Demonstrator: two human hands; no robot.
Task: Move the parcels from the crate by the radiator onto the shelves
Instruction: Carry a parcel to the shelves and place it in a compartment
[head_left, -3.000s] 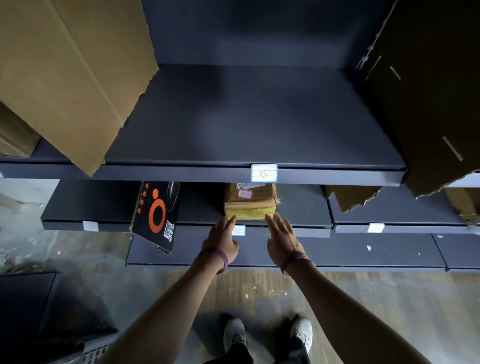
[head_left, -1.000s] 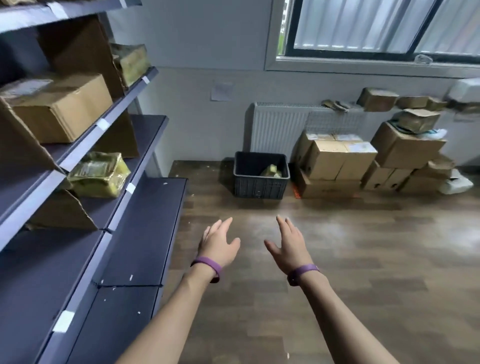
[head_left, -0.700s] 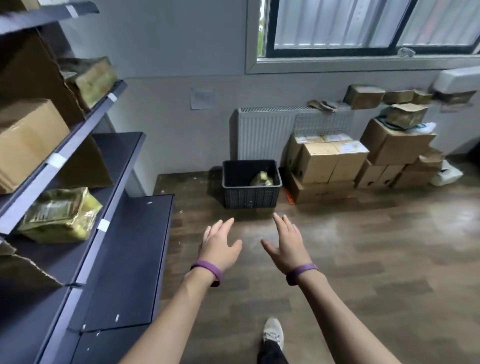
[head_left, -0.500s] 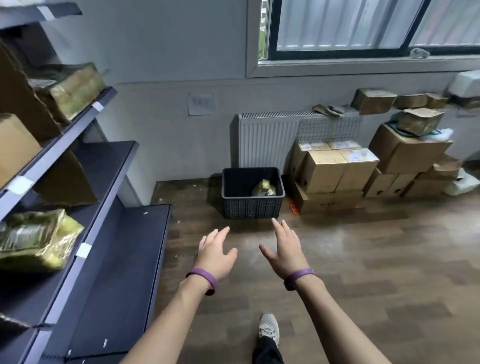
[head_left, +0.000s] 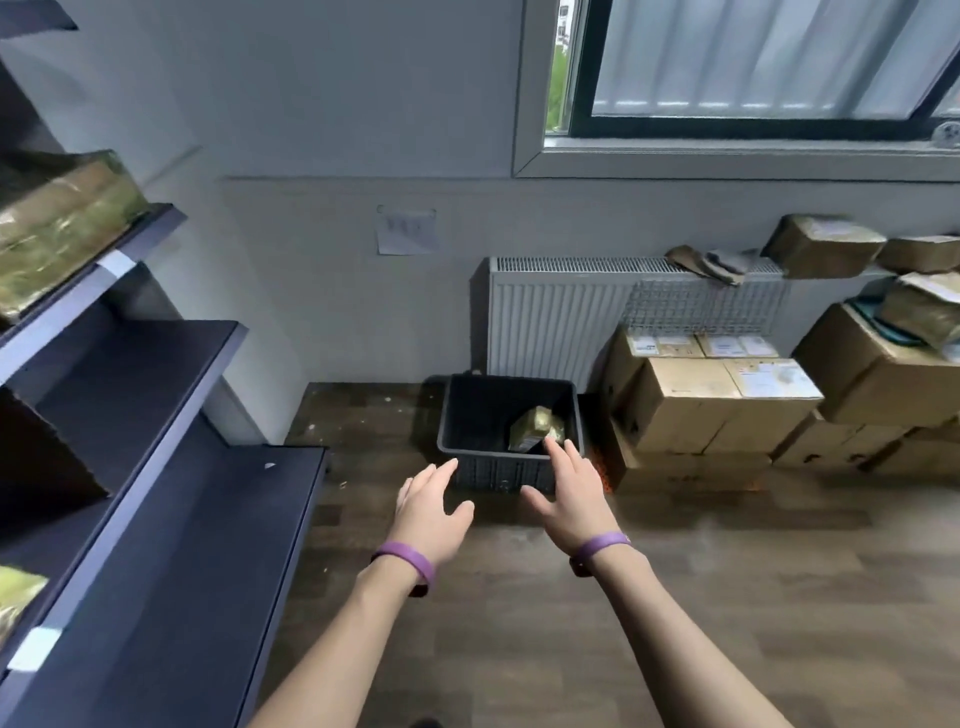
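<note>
On the far left, the dark shelves (head_left: 156, 395) already hold a yellow-brown parcel on the upper board (head_left: 57, 223), wrapped in shiny tape. A bit of another one peeks in at the bottom left edge.

Next comes the left hand (head_left: 428, 512). It is held out in front, palm down, fingers spread wide, and it holds nothing. A purple band sits on its wrist. It is in the air, short of the crate.

In the middle, on the floor just in front of the white radiator (head_left: 561, 317), stands the black crate (head_left: 488, 473). One small taped parcel (head_left: 537, 428) is left inside, leaning against the right wall of the crate. It looks small and light, I think. The tape looks smooth, so it may be a bit slippery. It looks firm enough not to squash. Best to hold it by its two long sides, one hand on each, or just pinch it across the middle with one hand.

Then the right hand (head_left: 569, 493). It is also open and empty, fingers stretched forward, its tips in line with the parcel from here. It does not touch anything yet.

Far right, brown cardboard boxes (head_left: 727, 405) are piled by the wall.
</note>
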